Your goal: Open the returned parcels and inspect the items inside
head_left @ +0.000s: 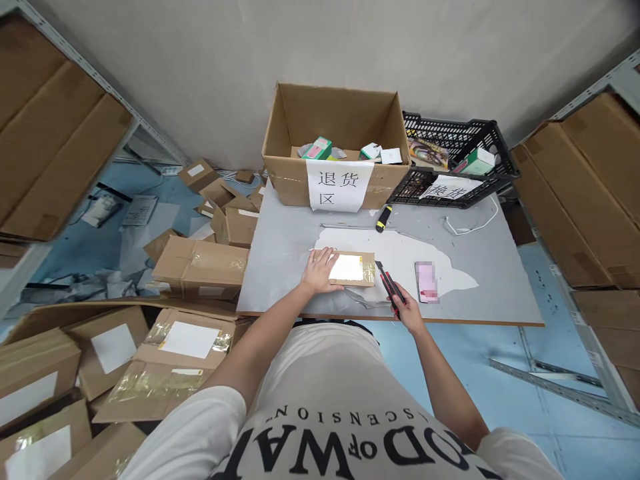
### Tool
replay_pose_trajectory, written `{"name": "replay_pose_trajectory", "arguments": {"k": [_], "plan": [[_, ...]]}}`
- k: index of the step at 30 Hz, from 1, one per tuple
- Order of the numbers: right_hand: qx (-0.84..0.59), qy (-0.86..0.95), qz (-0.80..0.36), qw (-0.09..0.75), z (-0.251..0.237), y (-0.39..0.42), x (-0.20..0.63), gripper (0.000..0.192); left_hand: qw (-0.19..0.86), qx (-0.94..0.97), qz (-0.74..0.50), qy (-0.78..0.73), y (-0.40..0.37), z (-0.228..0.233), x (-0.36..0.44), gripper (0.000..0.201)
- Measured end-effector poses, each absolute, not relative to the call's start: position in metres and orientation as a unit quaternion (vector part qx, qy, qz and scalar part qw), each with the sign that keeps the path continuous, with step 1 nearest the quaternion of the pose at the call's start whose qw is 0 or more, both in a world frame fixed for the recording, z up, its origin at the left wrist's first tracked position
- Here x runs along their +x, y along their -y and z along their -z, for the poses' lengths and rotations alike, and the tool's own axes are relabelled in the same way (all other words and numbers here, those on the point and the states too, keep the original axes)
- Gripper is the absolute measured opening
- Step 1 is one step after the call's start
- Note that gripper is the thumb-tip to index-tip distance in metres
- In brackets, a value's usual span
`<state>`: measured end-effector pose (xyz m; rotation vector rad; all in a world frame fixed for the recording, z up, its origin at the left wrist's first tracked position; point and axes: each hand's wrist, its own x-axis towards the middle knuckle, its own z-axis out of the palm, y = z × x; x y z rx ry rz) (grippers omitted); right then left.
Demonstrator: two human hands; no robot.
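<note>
the right hand (407, 311) wraps round a cutter (387, 287), and beside it the left hand (319, 272) lies spread on a box (347, 268) whose tape (369, 269) looks uncut.

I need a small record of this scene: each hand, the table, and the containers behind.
Left hand: laid on a small brown rectangular cardboard box
Right hand: holding a red-and-black cutter, tip near the box's right end; contact unclear
Surface: grey flat tabletop
Also on surface: black-and-yellow slim tool; pink flat rectangular object, partly pixelated
Behind: large open brown cardboard carton; black lattice plastic crate to its right
</note>
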<state>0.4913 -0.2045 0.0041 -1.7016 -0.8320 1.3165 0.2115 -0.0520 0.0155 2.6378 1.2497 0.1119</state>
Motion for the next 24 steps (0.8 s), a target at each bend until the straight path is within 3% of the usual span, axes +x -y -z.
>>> {"name": "replay_pose_trajectory", "arguments": {"k": [24], "plan": [[-0.659, 0.37, -0.574, 0.315, -0.027, 0.19, 0.528, 0.076, 0.119, 0.888, -0.05, -0.441, 0.052, -0.012, 0.216, 0.099]]}}
